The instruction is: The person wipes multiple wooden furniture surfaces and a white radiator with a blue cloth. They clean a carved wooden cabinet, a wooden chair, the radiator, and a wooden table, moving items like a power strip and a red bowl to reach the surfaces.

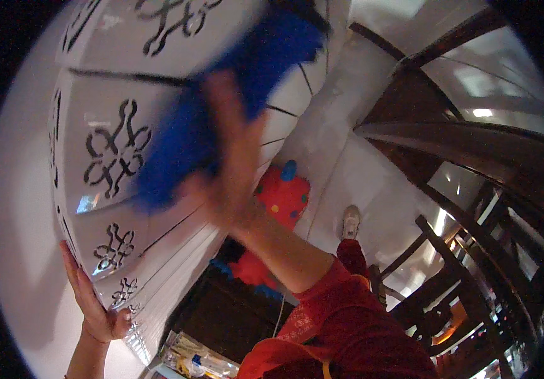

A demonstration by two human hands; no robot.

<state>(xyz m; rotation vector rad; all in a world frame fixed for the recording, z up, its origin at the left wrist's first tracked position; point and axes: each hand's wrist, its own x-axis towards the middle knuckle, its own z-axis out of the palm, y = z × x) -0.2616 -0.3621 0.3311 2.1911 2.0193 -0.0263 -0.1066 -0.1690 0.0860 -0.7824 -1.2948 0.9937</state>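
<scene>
A white cabinet (87, 87) with dark scroll-shaped cut-outs and dark seams between its panels fills the left of the view. My right hand (234, 156), blurred, presses a blue cloth (262, 61) against the cabinet's front; its fingers point up across the cloth. Part of the cloth is covered by that hand. Lower left, my left hand (94, 303) grips the cabinet's side edge, fingers along the side and thumb over the front.
Beneath my right arm, a red toy (284, 194) with coloured spots and blue parts is on the pale floor (381, 180). A shoe (351, 222) shows beside it. Dark wooden furniture (466, 147) stands to the right. Lower down are a dark panel (227, 315) and assorted small items (196, 357).
</scene>
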